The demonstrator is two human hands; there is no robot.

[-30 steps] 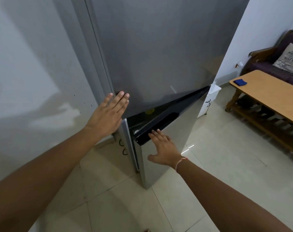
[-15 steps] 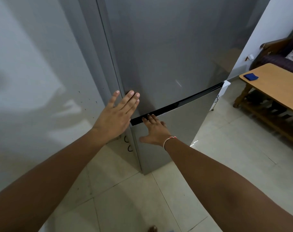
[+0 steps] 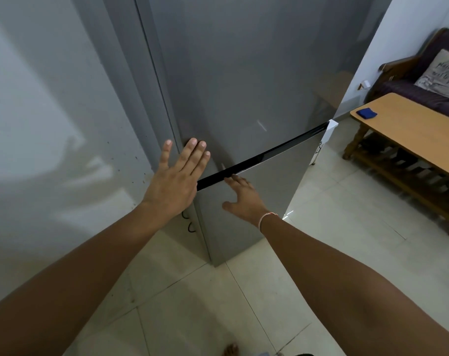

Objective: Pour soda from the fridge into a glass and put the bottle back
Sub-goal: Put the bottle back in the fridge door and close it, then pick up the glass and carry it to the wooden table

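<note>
The fridge (image 3: 244,86) stands right in front of me, and both its doors look shut: the lower door (image 3: 259,201) sits flush under the black strip (image 3: 259,158) that divides it from the upper one. I see no soda bottle and no glass anywhere; I judge the bottle is inside, behind these doors, but that is hidden from me.

My right hand (image 3: 240,197) lies flat on the lower door just beneath the strip, fingers straight and holding nothing, which suits pressing the door home against its seal. My left hand (image 3: 175,179) is spread, fingers straight and slightly apart, at the left edge of the upper door; it seems placed to steady the cabinet while the other hand pushes.

Off to the right stand a wooden table (image 3: 410,134) with a small blue cloth (image 3: 366,113) on it, and a dark sofa with a cushion (image 3: 442,73) beyond. Pale floor tiles (image 3: 218,317) run beneath my arms.
</note>
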